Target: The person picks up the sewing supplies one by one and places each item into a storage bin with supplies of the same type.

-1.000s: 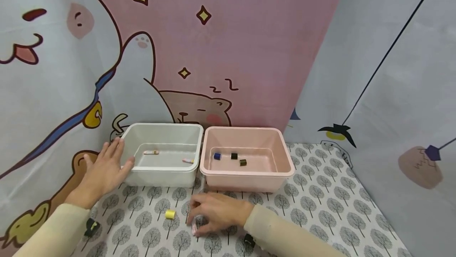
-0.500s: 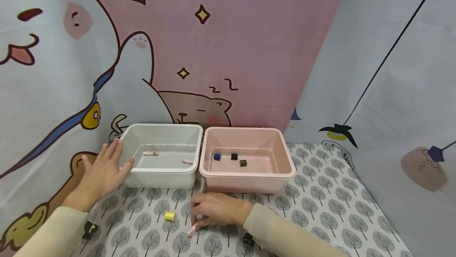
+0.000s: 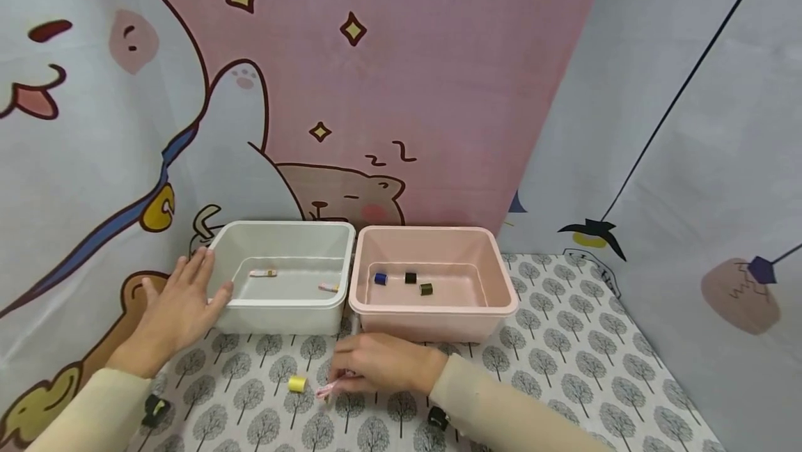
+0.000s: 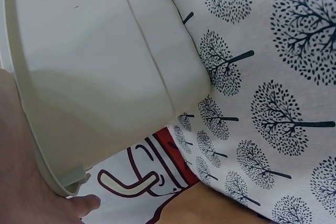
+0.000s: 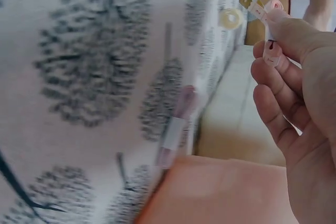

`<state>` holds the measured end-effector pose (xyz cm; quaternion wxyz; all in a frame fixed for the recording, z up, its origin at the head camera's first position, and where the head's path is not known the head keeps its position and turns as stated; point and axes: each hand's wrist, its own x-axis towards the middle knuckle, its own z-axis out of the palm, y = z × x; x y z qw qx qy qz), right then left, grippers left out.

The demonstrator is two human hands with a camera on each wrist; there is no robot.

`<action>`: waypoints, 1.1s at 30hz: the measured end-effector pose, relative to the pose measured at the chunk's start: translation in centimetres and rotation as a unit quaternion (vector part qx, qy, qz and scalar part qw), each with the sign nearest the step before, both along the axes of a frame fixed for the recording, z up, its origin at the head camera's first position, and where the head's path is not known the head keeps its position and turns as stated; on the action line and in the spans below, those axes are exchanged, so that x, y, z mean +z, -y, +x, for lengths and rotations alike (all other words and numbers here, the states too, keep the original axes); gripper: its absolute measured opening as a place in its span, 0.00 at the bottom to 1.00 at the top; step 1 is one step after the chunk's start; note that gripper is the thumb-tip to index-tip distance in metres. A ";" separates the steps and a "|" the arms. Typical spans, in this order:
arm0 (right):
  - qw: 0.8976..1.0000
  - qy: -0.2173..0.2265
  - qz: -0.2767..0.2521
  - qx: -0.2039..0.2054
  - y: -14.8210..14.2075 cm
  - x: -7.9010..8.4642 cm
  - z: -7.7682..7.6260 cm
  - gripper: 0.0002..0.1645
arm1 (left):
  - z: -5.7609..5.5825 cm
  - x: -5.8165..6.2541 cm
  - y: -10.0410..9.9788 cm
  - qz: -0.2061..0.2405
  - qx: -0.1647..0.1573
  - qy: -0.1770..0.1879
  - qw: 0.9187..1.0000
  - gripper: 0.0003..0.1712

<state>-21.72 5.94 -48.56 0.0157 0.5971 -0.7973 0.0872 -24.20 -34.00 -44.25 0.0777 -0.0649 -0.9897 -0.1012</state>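
Note:
My right hand (image 3: 382, 363) pinches a folded pink-and-white measuring tape (image 5: 258, 10), its metal end sticking out past the thumb. Just left of it, a yellow thread spool (image 3: 297, 384) lies on the tree-print cloth. My left hand (image 3: 182, 309) rests with spread fingers on the left rim of the white bin (image 3: 282, 320). Inside that bin lie two small pale strips, one at the left (image 3: 263, 273) and one at the right (image 3: 328, 287). The pink bin (image 3: 432, 323) beside it holds a blue spool (image 3: 380, 278), a black spool (image 3: 410, 278) and a dark green spool (image 3: 426, 289).
A pinkish bundle with a white band (image 5: 176, 127) lies on the cloth near the pink bin. My wrists carry dark strapped devices, one by the left sleeve (image 3: 155, 410) and one under the right (image 3: 438, 418). Cartoon-printed curtains (image 3: 438, 90) stand behind the bins.
The measuring tape has been lifted and turned in my right hand, its loose end swinging left toward the yellow spool. My left hand stays on the white bin.

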 end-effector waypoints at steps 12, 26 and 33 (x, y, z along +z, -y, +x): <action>0.998 -0.043 -0.049 0.022 1.0 3.8 0.7 0.11 | 0.0 0.0 -0.1 0.004 0.001 0.002 1.000 0.55; 0.993 -0.077 -0.088 0.008 2.1 8.0 -0.6 0.14 | 0.0 -0.5 0.1 -0.007 -0.002 0.005 1.000 0.55; 0.995 -0.077 -0.067 -0.011 2.9 9.4 -2.0 0.18 | 0.1 -0.3 0.0 -0.009 0.005 0.007 1.000 0.56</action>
